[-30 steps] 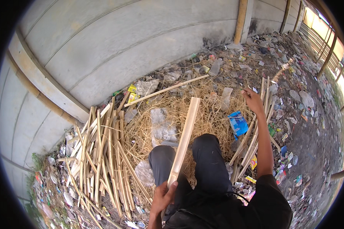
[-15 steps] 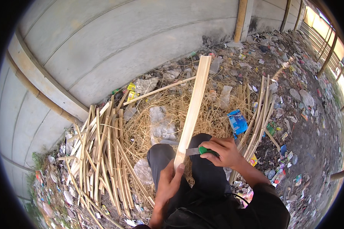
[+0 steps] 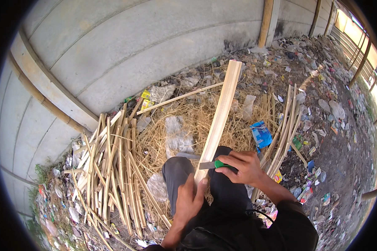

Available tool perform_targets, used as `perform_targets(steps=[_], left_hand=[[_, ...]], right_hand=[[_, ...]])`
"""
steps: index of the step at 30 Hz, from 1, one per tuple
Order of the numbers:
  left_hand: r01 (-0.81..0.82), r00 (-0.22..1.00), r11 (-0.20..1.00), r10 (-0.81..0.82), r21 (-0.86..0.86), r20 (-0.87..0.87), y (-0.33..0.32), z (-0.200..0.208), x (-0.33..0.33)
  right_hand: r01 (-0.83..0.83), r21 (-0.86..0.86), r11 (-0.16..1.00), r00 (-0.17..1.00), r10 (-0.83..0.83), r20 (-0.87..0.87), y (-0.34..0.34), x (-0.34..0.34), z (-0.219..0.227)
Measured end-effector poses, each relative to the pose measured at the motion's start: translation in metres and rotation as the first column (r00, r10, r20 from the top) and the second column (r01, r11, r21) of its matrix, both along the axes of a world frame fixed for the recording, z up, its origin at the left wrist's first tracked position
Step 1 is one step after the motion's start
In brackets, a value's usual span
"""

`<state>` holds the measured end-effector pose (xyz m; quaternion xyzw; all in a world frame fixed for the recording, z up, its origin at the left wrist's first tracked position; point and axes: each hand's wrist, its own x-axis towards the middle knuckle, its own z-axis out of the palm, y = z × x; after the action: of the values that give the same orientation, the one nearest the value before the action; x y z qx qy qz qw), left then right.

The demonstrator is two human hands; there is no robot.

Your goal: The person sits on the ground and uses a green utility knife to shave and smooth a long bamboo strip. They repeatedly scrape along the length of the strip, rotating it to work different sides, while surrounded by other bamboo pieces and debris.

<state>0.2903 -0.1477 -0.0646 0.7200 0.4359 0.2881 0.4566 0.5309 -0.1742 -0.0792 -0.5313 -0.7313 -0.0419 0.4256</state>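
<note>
A heap of split bamboo strips (image 3: 113,175) lies at far left. Left hand (image 3: 189,198): grip clamped on the lower end of a wide bamboo piece (image 3: 220,119), which slants upward between the knees (image 3: 178,170). Right hand (image 3: 241,167): grip clamped on a green-handled knife (image 3: 218,163), blade against the piece. Further right: blue wrapper (image 3: 261,134), then more strips (image 3: 284,130).

Grey wall (image 3: 155,37), blue wrapper (image 3: 261,134), scattered litter (image 3: 337,109)
</note>
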Motion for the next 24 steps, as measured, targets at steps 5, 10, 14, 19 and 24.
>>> perform_targets(steps=[5,10,14,19,24], left_hand=[[0.009,0.999,0.999,-0.010,-0.036,-0.036,-0.002,0.005,-0.001],[0.009,0.997,0.998,-0.013,-0.056,-0.075,-0.005,0.003,-0.006],[0.003,0.997,0.998,-0.008,-0.061,-0.080,-0.007,0.002,-0.009],[-0.001,0.992,0.992,-0.015,-0.127,-0.123,-0.012,0.005,-0.018],[-0.001,0.992,0.989,-0.018,-0.148,-0.127,-0.020,-0.008,-0.034]], right_hand=[[0.005,0.012,1.000,1.000,-0.005,0.005,-0.002,0.001,0.001],[0.021,0.044,0.999,1.000,-0.021,0.006,0.001,0.005,-0.003],[0.016,0.037,0.999,0.999,-0.017,0.039,0.001,0.005,0.004],[0.181,0.084,0.980,0.983,-0.181,-0.015,0.013,0.031,0.002],[0.166,0.117,0.979,0.986,-0.165,-0.018,0.031,0.058,0.003]])
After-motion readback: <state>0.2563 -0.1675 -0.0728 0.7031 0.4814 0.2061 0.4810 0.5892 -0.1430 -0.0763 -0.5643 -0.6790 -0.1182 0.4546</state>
